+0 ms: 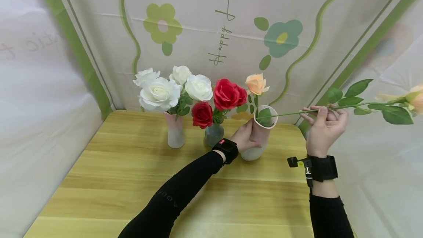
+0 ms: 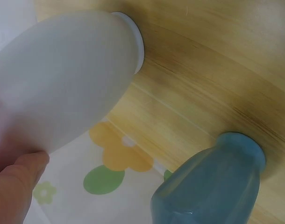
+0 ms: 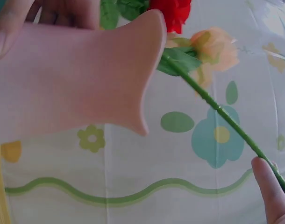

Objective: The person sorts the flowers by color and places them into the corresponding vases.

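Observation:
My left hand [image 1: 245,137] grips the side of a pink-and-white vase [image 1: 259,139] at the right of the table; the vase appears tilted in the head view. One peach rose [image 1: 257,85] stands in it. Between thumb and fingers, my right hand [image 1: 325,131] pinches the green stem of a second peach rose [image 1: 415,100]. That stem lies nearly level, its bloom out to the right and its cut end at the vase's mouth. In the right wrist view the stem [image 3: 217,106] meets the vase rim [image 3: 154,70]; how deep its end reaches is hidden.
Left of the held vase, a blue-grey vase [image 1: 214,135] holds red roses [image 1: 226,94]. Further left stands a slim pink-and-white vase [image 1: 175,133] with several white roses [image 1: 161,93]. Behind the wooden table [image 1: 132,179] hangs a printed cloth [image 1: 198,21], close to the flowers.

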Demonstrator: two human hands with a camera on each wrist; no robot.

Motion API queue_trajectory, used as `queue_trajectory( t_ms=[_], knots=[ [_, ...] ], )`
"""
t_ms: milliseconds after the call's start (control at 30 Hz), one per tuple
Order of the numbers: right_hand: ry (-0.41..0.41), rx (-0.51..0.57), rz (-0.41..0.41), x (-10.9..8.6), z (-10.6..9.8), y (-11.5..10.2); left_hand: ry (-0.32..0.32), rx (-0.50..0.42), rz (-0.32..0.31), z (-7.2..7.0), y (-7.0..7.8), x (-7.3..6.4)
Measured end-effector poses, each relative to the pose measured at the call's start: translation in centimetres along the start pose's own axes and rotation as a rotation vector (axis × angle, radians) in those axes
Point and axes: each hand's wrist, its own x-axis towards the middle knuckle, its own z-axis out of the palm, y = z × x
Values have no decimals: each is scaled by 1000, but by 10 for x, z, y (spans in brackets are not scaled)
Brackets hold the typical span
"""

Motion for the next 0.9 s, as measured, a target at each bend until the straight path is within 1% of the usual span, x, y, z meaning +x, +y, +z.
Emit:
queue_trajectory(
  t_ms=[133,167,267,367,500,733,800,900],
  knots=[
    [-47,-96,-11,-3,-4,6,3,-9,15,1,-1,1],
    [-77,-132,-30,-4,-4,7,2,-10,19,1,-1,1],
    [-135,-194,-60,-7,-4,11,0,-15,21,1,0,0],
    [-190,-244,-83,-9,0,14,-7,-12,13,-1,1,-2],
    [-262,-282,-80,-13,8,18,-12,-9,0,-4,4,-4],
    [-460,-402,-110,-21,19,23,-4,-5,1,-3,4,-4],
    [-510,-448,-140,-22,22,24,-2,-5,2,-3,4,-4],
    [-555,-541,-201,-24,25,27,-9,-6,1,-4,4,-4]
  ],
)
